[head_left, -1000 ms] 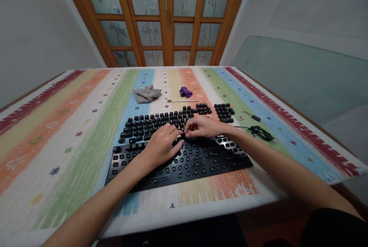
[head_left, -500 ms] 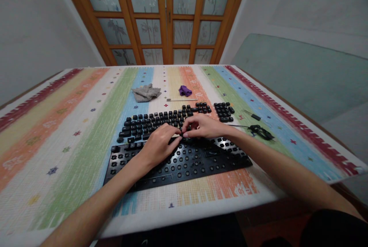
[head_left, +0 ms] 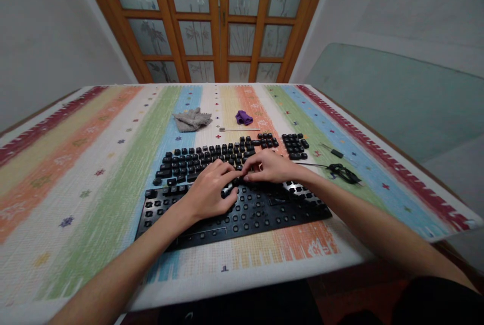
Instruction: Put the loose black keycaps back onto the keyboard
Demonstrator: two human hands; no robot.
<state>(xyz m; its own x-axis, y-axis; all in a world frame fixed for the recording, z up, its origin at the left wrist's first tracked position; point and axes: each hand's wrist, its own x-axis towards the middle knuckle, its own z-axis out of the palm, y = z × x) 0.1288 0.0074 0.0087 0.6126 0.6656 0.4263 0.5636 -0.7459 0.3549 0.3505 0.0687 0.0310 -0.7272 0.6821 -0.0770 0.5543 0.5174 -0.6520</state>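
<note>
A black keyboard (head_left: 260, 214) with most of its switches bare lies near the table's front edge, with a few keycaps (head_left: 181, 190) on its top row at the left. My right hand (head_left: 270, 167) is closed in a pinch over the keyboard's upper middle, on a small black keycap (head_left: 237, 181) partly hidden by the fingers. Beside it my left hand (head_left: 212, 188) rests over the keyboard, thumb and index finger apart, the index fingertip close to the keycap. Behind both hands, rows of loose black keycaps (head_left: 181, 163) lie on the cloth.
Farther back are a grey cloth (head_left: 192, 120), a purple cloth (head_left: 244, 117) and a thin brush (head_left: 240, 129). To the right lie a coiled black cable (head_left: 343, 173) and a wire keycap puller (head_left: 336, 153). A striped tablecloth (head_left: 113, 163) covers the table.
My left thumb has parted from the index finger and moved down, away from the right fingertips. My right hand has stayed at almost the same spot.
</note>
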